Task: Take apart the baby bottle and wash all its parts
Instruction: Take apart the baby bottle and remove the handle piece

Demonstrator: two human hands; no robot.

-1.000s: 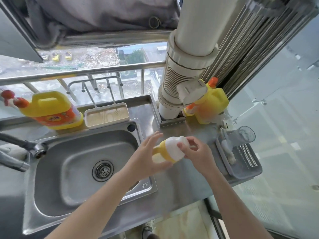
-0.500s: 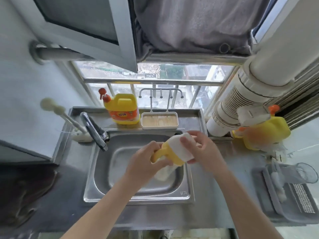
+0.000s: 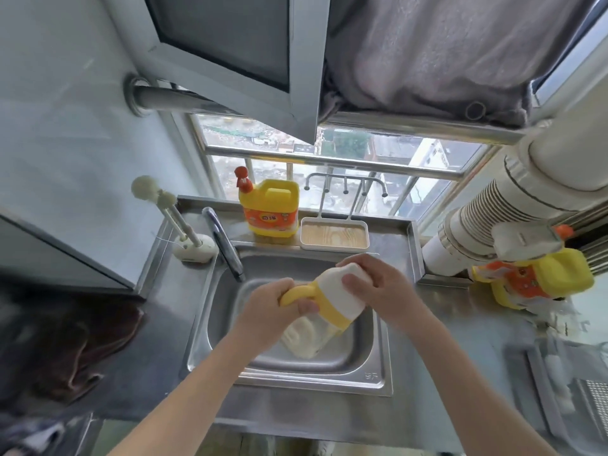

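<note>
Worktop (image 3: 460, 327) front edge nearest, steel sink (image 3: 368, 376) set in it, both forearms reach in over the sink rim. Baby bottle (image 3: 306, 340) is held in the air over the basin, not touching it as far as I can tell. Long axis is tilted: milky base low and toward the person, top end higher, farther, slightly right. Left hand (image 3: 273, 311) is on the near-left side, curled round the yellow handle (image 3: 294, 292) where it meets the yellow collar (image 3: 335, 315). Right hand (image 3: 381, 291) is on the far-right, fingers and thumb wrapped over the white cap (image 3: 329, 287). So both hands are clamped on the one bottle, close together and split across the collar; right hand is on the cap end, left is the anchor. Judgement: cap looks seated, nothing apart yet, so this is the very start of disassembly. The next move likely pulls or twists the cap off along that axis, up and away to the right, with the left hand bracing. Beyond the hands: faucet (image 3: 225, 245) at the sink's far-left, spout aimed at the basin, no water seen running. Cream stand (image 3: 194, 248) sits left of it. Against the window are a yellow detergent jug (image 3: 269, 209) and a small tray (image 3: 334, 236). A second yellow jug (image 3: 539, 281) lies tipped at far right.
</note>
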